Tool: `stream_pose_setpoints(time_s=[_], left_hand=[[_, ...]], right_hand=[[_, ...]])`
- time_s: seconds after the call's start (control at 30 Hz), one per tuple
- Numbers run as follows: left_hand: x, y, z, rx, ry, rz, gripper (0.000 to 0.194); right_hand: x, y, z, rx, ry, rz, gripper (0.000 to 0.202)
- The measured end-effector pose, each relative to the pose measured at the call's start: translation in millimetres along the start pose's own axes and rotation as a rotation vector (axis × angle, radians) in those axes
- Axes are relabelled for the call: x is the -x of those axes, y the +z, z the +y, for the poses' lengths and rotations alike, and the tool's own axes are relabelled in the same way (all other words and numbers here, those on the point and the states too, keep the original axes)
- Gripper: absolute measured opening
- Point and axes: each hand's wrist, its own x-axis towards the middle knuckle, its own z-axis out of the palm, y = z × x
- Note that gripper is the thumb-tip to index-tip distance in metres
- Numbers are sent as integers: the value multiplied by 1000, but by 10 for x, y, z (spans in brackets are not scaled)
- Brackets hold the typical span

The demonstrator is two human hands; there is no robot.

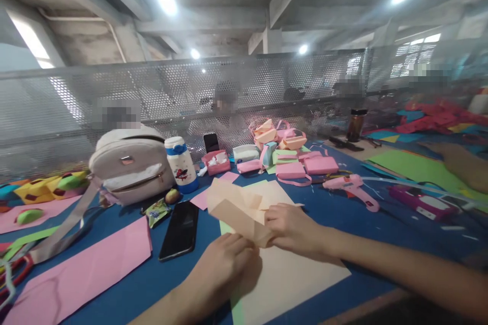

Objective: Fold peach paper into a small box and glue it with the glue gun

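A folded piece of peach paper point(236, 208) is held between my two hands, with its creased flaps standing up. My left hand point(232, 264) grips its lower edge, fingers curled. From the right, my right hand point(287, 226) pinches the folded part near its corner. Beneath both hands lie flat peach sheets point(301, 284), with a light green sheet point(238, 310) showing along their left edge. Exactly where the fingertips press is partly hidden by the hands and the paper.
Left of my hands lie a black phone point(179, 231) and pink paper point(87, 269). Behind stand a backpack point(129, 167), a white bottle point(182, 165) and several small paper bags point(292, 170). On the right are a pink glue gun point(353, 188) and another person's arm point(467, 165).
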Motion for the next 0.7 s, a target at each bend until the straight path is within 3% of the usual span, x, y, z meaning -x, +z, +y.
stream_pose_setpoints(time_s=[0.13, 0.2, 0.27, 0.47, 0.7], left_hand=[[-81, -20, -209, 255, -282, 59, 22], [-155, 27, -338, 576, -521, 168, 31], [-243, 88, -441, 1037, -661, 286, 49], [-406, 204, -436, 1232, -639, 311, 67], [-405, 335, -359, 1314, -606, 352, 67]], right_hand=[[-46, 27, -18, 22, 100, 33, 18], [-90, 53, -24, -17, 131, 53, 12], [-130, 69, -39, -26, 138, 53, 9], [-127, 59, -119, -4, 165, 12, 14], [-71, 51, -121, -79, 212, 25, 15]])
